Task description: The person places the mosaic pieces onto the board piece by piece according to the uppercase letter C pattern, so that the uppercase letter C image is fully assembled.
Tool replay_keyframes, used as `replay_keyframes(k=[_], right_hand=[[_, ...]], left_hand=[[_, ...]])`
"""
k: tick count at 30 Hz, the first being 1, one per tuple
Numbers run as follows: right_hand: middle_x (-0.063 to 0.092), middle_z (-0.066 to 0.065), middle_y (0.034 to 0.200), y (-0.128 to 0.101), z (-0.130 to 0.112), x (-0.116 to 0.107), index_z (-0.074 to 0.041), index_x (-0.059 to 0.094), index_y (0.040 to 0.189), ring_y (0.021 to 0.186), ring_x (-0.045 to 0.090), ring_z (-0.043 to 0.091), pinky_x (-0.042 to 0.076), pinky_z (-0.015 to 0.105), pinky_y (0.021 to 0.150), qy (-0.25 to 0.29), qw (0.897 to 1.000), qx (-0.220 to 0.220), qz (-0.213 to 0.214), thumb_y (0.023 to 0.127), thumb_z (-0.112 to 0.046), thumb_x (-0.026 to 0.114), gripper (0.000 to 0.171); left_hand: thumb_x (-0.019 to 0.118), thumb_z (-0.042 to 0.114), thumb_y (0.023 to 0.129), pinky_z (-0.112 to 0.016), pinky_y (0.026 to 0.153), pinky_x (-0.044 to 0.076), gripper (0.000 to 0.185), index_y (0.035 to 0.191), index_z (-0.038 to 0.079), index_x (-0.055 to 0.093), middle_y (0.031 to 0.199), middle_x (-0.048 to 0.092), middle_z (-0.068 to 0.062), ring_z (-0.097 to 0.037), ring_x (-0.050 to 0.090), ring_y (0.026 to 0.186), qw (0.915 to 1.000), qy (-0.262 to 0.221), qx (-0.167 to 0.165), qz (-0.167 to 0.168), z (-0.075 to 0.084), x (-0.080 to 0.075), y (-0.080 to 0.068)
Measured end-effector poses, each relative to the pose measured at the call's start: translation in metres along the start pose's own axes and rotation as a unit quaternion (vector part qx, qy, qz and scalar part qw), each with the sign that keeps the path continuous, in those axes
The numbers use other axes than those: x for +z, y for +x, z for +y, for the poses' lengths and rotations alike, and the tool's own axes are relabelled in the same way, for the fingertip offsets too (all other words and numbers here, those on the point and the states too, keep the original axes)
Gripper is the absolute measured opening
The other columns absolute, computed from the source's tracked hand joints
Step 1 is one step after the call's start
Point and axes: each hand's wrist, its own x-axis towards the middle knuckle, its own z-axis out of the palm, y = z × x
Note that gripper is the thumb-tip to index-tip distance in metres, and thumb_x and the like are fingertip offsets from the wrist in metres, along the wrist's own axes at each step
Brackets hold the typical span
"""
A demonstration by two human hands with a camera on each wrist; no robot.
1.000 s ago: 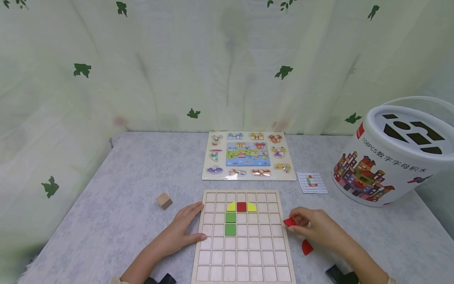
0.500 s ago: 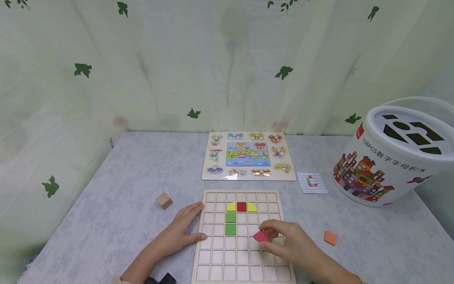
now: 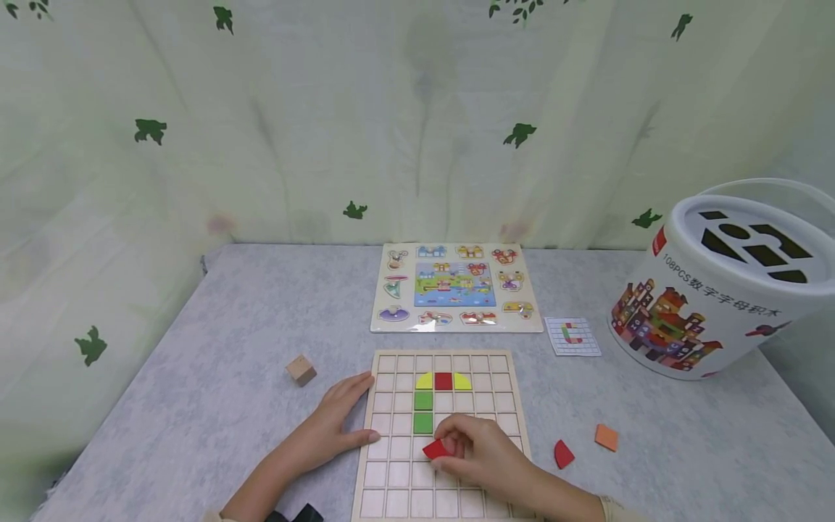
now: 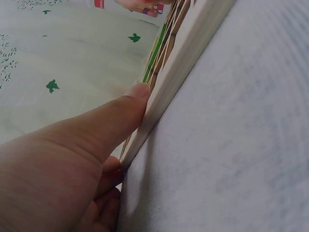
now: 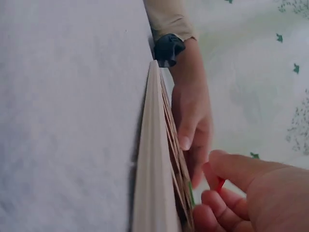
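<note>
My right hand pinches a red quarter-circle tile between thumb and fingers, over the wooden grid board. The tile is just below a column of two green squares. Above them, a yellow quarter-circle, a red square and another yellow quarter-circle form a row in the cells. My left hand rests against the board's left edge, thumb and fingers spread. In the left wrist view its thumb touches the board's side. The right wrist view shows the pinched red tile edge-on.
On the right lie a loose red quarter-circle and an orange square. A pattern card lies beside the white block bucket. Behind the board is a picture puzzle; at left stands a wooden cube.
My right hand has carried the red quarter-circle leftward from beside the board to over its cells. The orange square and second red tile are uncovered. My left hand has stayed put.
</note>
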Motion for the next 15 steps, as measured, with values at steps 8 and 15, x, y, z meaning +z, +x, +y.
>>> replay_keyframes(k=[8, 15], right_hand=[[0.046, -0.016, 0.063, 0.011, 0.011, 0.010, -0.025, 0.058, 0.084, 0.054, 0.040, -0.003, 0.029, 0.020, 0.060, -0.125, 0.991, -0.038, 0.018, 0.071, -0.039, 0.074, 0.025], [0.041, -0.016, 0.060, 0.013, 0.007, 0.013, -0.024, 0.057, 0.084, 0.054, 0.038, -0.004, 0.029, 0.021, 0.061, -0.172, 0.984, -0.036, 0.021, 0.071, -0.041, 0.074, 0.027]], left_hand=[[0.068, 0.047, 0.075, -0.050, 0.100, 0.023, 0.087, 0.141, 0.006, 0.029, 0.144, 0.026, -0.008, -0.028, 0.018, 0.131, 1.0000, -0.002, -0.004, 0.001, 0.000, 0.000, 0.000], [0.066, 0.049, 0.075, -0.051, 0.100, 0.023, 0.087, 0.141, 0.007, 0.028, 0.144, 0.026, -0.008, -0.028, 0.018, 0.131, 1.0000, -0.006, 0.001, 0.002, -0.002, 0.001, 0.000]])
